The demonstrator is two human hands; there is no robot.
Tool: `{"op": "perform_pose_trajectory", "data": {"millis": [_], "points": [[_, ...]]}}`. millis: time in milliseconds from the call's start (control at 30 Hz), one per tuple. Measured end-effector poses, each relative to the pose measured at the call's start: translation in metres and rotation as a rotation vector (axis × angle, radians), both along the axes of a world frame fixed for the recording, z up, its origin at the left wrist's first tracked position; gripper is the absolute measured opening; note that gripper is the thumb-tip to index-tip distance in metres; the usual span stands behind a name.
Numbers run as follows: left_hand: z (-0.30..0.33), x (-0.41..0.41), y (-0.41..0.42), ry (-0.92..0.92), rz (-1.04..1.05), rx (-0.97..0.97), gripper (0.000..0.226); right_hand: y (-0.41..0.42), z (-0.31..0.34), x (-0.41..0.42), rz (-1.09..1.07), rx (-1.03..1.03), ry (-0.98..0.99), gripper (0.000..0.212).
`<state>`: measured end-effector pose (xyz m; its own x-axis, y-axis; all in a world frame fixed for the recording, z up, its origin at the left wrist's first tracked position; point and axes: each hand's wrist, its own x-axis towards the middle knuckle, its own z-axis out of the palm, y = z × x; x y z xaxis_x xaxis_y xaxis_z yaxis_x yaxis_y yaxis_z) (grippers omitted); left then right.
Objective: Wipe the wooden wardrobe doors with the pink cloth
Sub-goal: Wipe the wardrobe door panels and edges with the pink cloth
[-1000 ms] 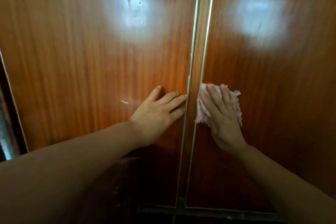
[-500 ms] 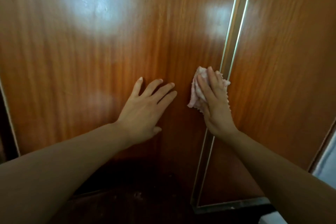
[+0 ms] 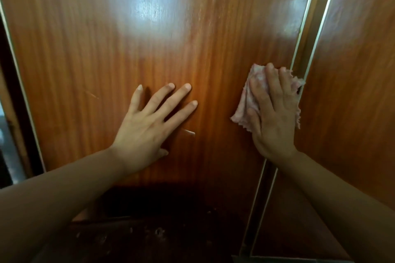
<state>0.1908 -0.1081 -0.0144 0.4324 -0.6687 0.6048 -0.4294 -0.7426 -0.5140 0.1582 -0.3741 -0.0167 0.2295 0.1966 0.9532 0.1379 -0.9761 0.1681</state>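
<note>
The left wardrobe door [image 3: 106, 49] is seen filling most of the head view, its reddish wood grain running vertically and two pale patches of reflected light showing on its upper part. The right wardrobe door [image 3: 359, 70] is seen at the right edge, separated from the left one by a narrow vertical strip [image 3: 307, 34] edged with light metal trim. The left hand [image 3: 147, 126] is laid flat against the left door, fingers straight and spread, with nothing held in it. The pink cloth [image 3: 248, 102] is pressed against the left door close to its right edge, just beside the strip, with one frayed corner reaching over the trim. The right hand [image 3: 273, 117] is placed on top of the cloth, fingers extended and slightly parted, pressing it against the wood rather than gripping it. A small pale mark [image 3: 189, 132] is visible on the door just beside the left hand. The lower area of the doors is in deep shadow and cannot be made out.
</note>
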Motion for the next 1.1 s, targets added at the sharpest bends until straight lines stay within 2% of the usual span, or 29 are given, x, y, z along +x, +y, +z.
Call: {"op": "perform_pose_trajectory", "data": {"millis": [133,300,400,467,533,567,600,633,667,733,800,833,867,1000,1067,1100], "points": [[0.001,0.001,0.0,-0.02,0.022,0.014,0.138,-0.009,-0.003,0.005,-0.103,-0.141,0.007,0.056],[0.001,0.0,0.003,-0.028,0.044,0.025,0.137,-0.005,-0.003,0.005,-0.126,-0.135,-0.01,0.058],[0.001,0.0,0.005,-0.038,0.04,0.01,0.135,0.011,-0.031,0.007,-0.117,-0.203,0.055,0.062],[-0.001,0.0,0.009,-0.037,0.036,0.002,0.134,0.015,-0.069,0.007,-0.048,-0.415,0.186,0.069],[-0.004,0.002,0.013,-0.036,0.023,0.01,0.133,-0.002,-0.098,0.002,-0.045,-0.764,0.299,0.073],[-0.004,0.003,0.017,-0.041,0.012,0.018,0.133,-0.011,-0.095,-0.001,-0.071,-0.901,0.322,0.071],[-0.004,0.004,0.022,-0.045,0.004,0.029,0.132,-0.016,-0.084,-0.002,-0.088,-0.951,0.315,0.068],[-0.003,0.005,0.029,-0.046,-0.003,0.04,0.133,-0.013,-0.066,-0.001,-0.097,-0.915,0.282,0.065],[-0.003,0.007,0.034,-0.049,-0.006,0.045,0.133,-0.007,-0.043,0.0,-0.106,-0.794,0.237,0.062],[-0.003,0.009,0.046,-0.044,0.007,0.027,0.132,0.016,0.0,0.01,-0.148,-0.434,0.115,0.06],[-0.005,0.012,0.058,-0.03,0.035,0.005,0.132,0.046,0.015,0.02,-0.16,-0.165,0.013,0.062],[-0.008,0.013,0.064,-0.025,0.048,-0.003,0.132,0.06,0.007,0.024,-0.146,-0.144,0.004,0.062],[-0.009,0.015,0.068,-0.025,0.056,-0.007,0.132,0.071,-0.008,0.027,-0.119,-0.22,0.033,0.064],[-0.015,0.018,0.074,-0.031,0.041,-0.018,0.131,0.074,-0.075,0.022,-0.048,-0.876,0.324,0.065],[-0.014,0.02,0.076,-0.036,0.024,-0.011,0.132,0.066,-0.056,0.019,-0.052,-1.015,0.345,0.065],[-0.013,0.021,0.078,-0.036,0.017,-0.009,0.132,0.065,-0.038,0.02,-0.055,-0.973,0.314,0.063]]}}
